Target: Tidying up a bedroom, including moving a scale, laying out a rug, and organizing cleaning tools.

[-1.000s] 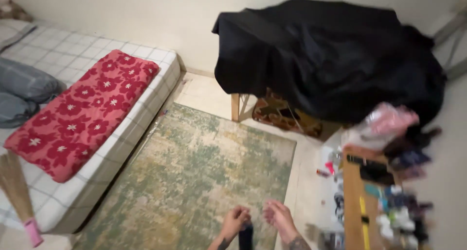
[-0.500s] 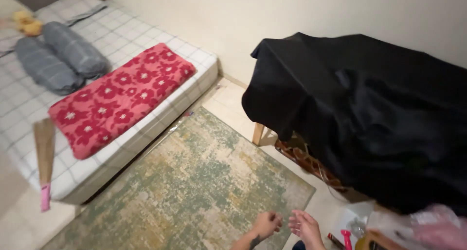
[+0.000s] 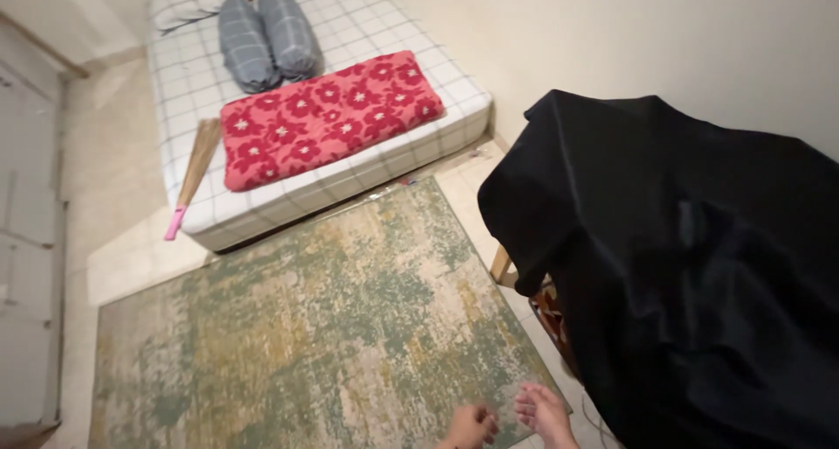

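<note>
Both hands hovered empty over the rug's (image 3: 288,327) near edge, left hand (image 3: 470,427) loosely curled, right hand (image 3: 544,411) spread, beside my black-draped furniture (image 3: 699,274).

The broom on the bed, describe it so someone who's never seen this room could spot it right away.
Start at the checked mattress on the floor. Along its near left edge, beside the red floral cushion, lies the broom. It is the only long thin thing there: tan bristles with a pink handle poking off the edge.

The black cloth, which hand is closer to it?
Right. The right hand is just beside the black cloth, near its lower left edge, not touching. The left hand is farther off, on the other side of the right hand, over the rug.
</note>
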